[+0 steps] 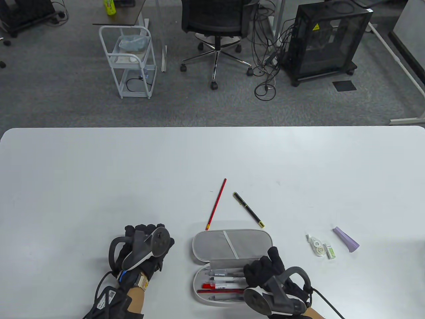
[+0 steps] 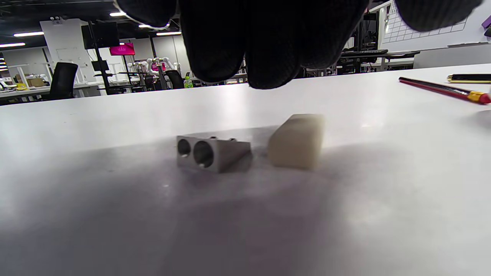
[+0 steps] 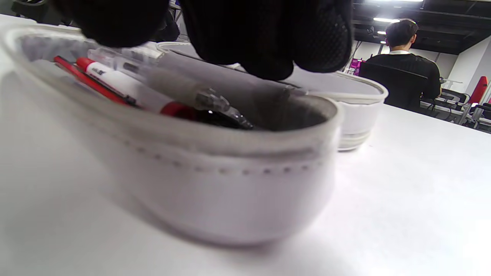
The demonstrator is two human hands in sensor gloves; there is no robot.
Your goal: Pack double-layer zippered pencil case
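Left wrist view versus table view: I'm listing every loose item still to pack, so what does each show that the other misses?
Only the left wrist view shows a metal two-hole sharpener and a pale eraser lying side by side on the table beneath the left hand's fingers.

Only the table view shows the open pencil case with pens inside, the right hand over it, a correction tape and a purple item.

Both show the red pencil and black pen.

Open table left (pencil, pen mid-table)
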